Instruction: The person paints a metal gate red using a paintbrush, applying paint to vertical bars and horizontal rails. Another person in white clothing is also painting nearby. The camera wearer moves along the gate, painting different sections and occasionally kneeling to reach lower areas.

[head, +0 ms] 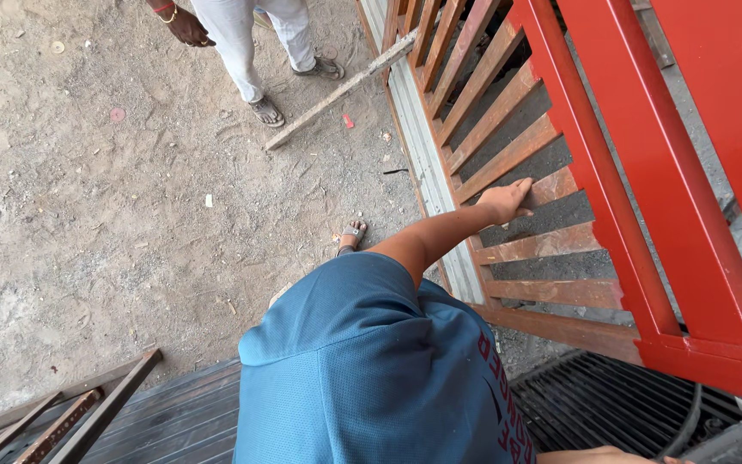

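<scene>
My left hand (506,202) reaches out to the right and grips the upper edge of a rusty brown slat (560,185) of a metal gate. The gate has a bright red frame (637,223) and a row of slanted, rust-coloured slats (508,112). Only a sliver of my right hand (603,454) shows at the bottom edge, near a dark metal grating (594,399); what it holds is hidden. My blue shirt (362,369) fills the lower middle, and my sandalled foot (353,234) stands on the dirt below it.
Another person in pale trousers and sandals (251,51) stands at the top. A long wooden stick (337,90) leans from the dirt ground (88,198) to the gate. A grey sill (422,146) runs along the gate's foot. Rusty bars (79,417) lie on corrugated sheet at bottom left.
</scene>
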